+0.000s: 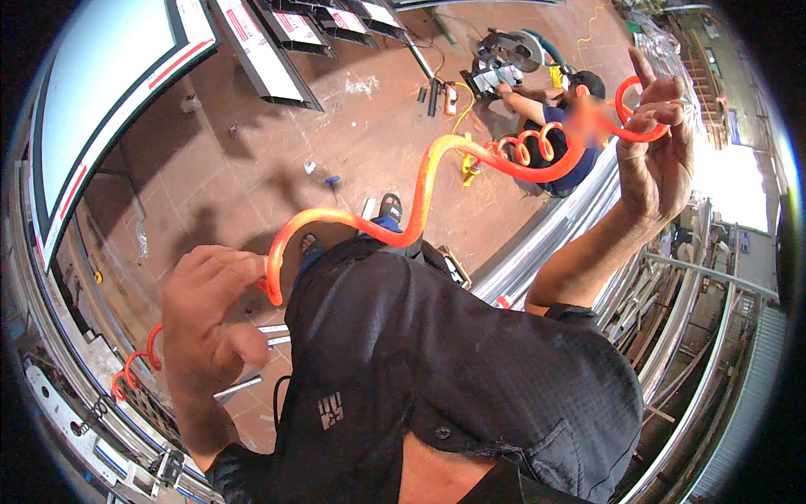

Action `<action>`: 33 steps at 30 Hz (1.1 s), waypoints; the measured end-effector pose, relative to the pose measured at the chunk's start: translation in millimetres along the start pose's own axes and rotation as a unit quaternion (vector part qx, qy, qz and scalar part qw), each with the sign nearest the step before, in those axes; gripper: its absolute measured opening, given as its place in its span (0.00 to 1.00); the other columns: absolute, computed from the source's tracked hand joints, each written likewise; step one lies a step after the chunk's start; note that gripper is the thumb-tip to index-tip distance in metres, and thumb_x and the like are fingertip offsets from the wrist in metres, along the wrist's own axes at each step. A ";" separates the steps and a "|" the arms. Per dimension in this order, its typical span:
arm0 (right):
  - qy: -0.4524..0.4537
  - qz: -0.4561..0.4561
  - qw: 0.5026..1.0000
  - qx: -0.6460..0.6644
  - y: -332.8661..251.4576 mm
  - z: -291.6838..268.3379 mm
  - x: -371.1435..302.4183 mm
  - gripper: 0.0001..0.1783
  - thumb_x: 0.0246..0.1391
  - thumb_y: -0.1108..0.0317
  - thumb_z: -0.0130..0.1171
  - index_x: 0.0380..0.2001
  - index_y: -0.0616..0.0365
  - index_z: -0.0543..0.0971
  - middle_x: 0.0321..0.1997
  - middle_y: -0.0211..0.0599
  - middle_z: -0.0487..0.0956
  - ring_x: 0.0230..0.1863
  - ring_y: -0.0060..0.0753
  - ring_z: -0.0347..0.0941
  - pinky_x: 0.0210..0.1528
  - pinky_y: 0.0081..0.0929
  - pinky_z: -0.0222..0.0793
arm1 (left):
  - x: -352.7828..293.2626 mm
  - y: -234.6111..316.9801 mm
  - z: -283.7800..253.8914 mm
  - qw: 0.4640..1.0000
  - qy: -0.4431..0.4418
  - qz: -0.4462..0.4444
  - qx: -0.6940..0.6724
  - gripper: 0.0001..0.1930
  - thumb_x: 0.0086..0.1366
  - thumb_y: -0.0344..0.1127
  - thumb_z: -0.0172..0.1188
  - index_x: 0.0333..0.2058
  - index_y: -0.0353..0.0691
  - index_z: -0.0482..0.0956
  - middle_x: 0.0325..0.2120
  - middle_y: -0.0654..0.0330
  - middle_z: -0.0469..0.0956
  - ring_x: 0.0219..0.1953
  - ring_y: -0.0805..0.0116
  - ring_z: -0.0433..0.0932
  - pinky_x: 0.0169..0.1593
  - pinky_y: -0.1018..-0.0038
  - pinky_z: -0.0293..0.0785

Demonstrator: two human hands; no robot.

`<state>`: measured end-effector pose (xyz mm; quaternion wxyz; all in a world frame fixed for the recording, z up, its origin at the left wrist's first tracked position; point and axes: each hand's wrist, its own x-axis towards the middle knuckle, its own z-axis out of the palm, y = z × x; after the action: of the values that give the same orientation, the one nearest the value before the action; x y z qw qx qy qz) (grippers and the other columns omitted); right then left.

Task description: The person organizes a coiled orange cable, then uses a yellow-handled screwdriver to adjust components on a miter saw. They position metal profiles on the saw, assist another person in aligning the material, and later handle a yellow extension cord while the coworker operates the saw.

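Observation:
An orange coiled air hose (pixel 428 181) stretches in waves across my front, raised above the floor. Its left part is in my left hand (pixel 210 307), whose fingers curl round it, and a few more coils hang below that wrist. At the upper right my right hand (pixel 659 155) is closed on the same hose, one finger pointing up. Tighter coils (pixel 525 149) of the hose show beyond, between the two hands. Part of the hose is hidden behind my left fingers.
A person (pixel 571 151) crouches at a mitre saw (pixel 512 59) on the tiled floor (pixel 353 134). White-faced panels (pixel 109 92) stand at the left; dark profiles (pixel 277 50) lie at the back. Long metal bars (pixel 546 235) and a rack (pixel 705 311) line the right. A yellow cord (pixel 462 109) crosses the floor.

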<state>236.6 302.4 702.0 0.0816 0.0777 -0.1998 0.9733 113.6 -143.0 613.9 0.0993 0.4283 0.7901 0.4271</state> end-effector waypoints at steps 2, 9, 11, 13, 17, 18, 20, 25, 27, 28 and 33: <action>0.010 0.001 1.000 -0.011 -4.4 -5.8 -1.3 0.43 0.68 0.74 0.49 0.76 0.62 0.37 0.63 0.51 0.73 0.55 0.44 0.76 0.66 0.60 0.65 | 4.5 2.0 0.1 0.998 -0.023 0.031 0.058 0.39 0.56 0.74 0.58 0.37 0.35 0.82 0.28 0.56 0.79 0.34 0.53 0.79 0.39 0.60 0.71; 0.070 -0.031 0.997 -0.020 -64.9 -48.8 -0.6 0.33 0.68 0.78 0.46 0.73 0.66 0.52 0.64 0.52 0.70 0.57 0.42 0.73 0.60 0.48 0.72 | 14.0 -11.6 3.4 0.992 -0.095 0.079 0.035 0.21 0.62 0.53 0.66 0.42 0.41 0.83 0.23 0.61 0.76 0.25 0.59 0.76 0.35 0.62 0.68; 0.060 -0.002 0.994 -0.093 -86.5 -76.5 10.4 0.28 0.69 0.76 0.42 0.70 0.69 0.57 0.66 0.56 0.69 0.59 0.46 0.72 0.62 0.50 0.72 | 14.3 -15.3 -1.8 0.987 -0.151 0.055 -0.024 0.18 0.69 0.44 0.55 0.48 0.38 0.83 0.31 0.59 0.82 0.31 0.59 0.80 0.39 0.65 0.72; 0.030 0.008 0.983 -0.180 -101.9 -106.5 19.6 0.26 0.68 0.77 0.43 0.68 0.72 0.60 0.67 0.59 0.68 0.60 0.49 0.71 0.63 0.51 0.71 | 17.4 -16.0 -2.3 0.948 -0.185 -0.055 -0.252 0.20 0.71 0.46 0.53 0.49 0.36 0.81 0.31 0.58 0.82 0.33 0.64 0.81 0.41 0.67 0.75; 0.171 -0.013 0.972 -0.161 -111.5 -164.7 31.1 0.28 0.64 0.80 0.48 0.67 0.72 0.62 0.66 0.56 0.71 0.60 0.49 0.71 0.61 0.44 0.73 | 34.1 -14.8 6.1 0.852 -0.204 -0.155 -0.456 0.22 0.74 0.47 0.49 0.52 0.35 0.79 0.31 0.60 0.83 0.33 0.71 0.79 0.40 0.70 0.75; 0.146 0.049 0.984 -0.091 -110.4 -177.1 32.2 0.30 0.62 0.82 0.50 0.68 0.72 0.62 0.68 0.54 0.71 0.59 0.48 0.72 0.61 0.40 0.72 | 37.0 -12.9 9.6 0.846 -0.207 -0.163 -0.463 0.22 0.75 0.48 0.49 0.52 0.35 0.79 0.32 0.59 0.83 0.33 0.70 0.79 0.41 0.70 0.76; 0.159 0.012 0.985 -0.072 -100.4 -205.5 35.7 0.31 0.62 0.83 0.50 0.68 0.74 0.61 0.68 0.54 0.71 0.59 0.46 0.74 0.60 0.39 0.74 | 47.4 -17.3 14.3 0.832 -0.220 -0.176 -0.478 0.23 0.76 0.49 0.47 0.51 0.34 0.79 0.33 0.57 0.83 0.34 0.69 0.79 0.41 0.71 0.76; 0.256 -0.040 0.966 -0.003 -68.6 -254.9 25.1 0.30 0.62 0.82 0.50 0.67 0.76 0.59 0.65 0.53 0.74 0.57 0.46 0.78 0.55 0.37 0.81 | 60.4 -32.7 27.9 0.761 -0.299 -0.228 -0.529 0.45 0.73 0.70 0.28 0.64 0.33 0.69 0.39 0.55 0.83 0.40 0.68 0.81 0.43 0.75 0.75; 0.302 -0.044 0.952 0.014 -56.6 -265.8 16.2 0.30 0.62 0.82 0.50 0.67 0.75 0.60 0.63 0.53 0.75 0.56 0.45 0.79 0.54 0.36 0.82 | 59.7 -39.1 34.2 0.734 -0.290 -0.235 -0.568 0.46 0.72 0.72 0.30 0.64 0.33 0.70 0.39 0.55 0.83 0.39 0.67 0.81 0.42 0.75 0.76; 0.312 -0.035 0.949 0.024 -50.6 -269.3 10.8 0.30 0.62 0.81 0.50 0.66 0.74 0.60 0.63 0.53 0.75 0.55 0.45 0.79 0.54 0.36 0.82 | 58.9 -42.0 37.7 0.721 -0.286 -0.238 -0.585 0.47 0.71 0.73 0.31 0.63 0.33 0.70 0.39 0.55 0.83 0.38 0.67 0.81 0.42 0.75 0.76; 0.297 -0.033 0.954 0.041 -9.0 -269.7 -13.5 0.27 0.63 0.78 0.47 0.65 0.71 0.63 0.65 0.59 0.71 0.54 0.45 0.80 0.52 0.37 0.83 | 59.1 -53.6 48.2 0.702 -0.274 -0.274 -0.598 0.48 0.69 0.76 0.33 0.59 0.33 0.74 0.39 0.52 0.83 0.35 0.67 0.83 0.38 0.76 0.79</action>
<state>219.4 417.3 457.9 0.1657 -0.2046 -0.1236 0.9568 70.8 -83.9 555.9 0.6590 0.1421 0.3893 0.6276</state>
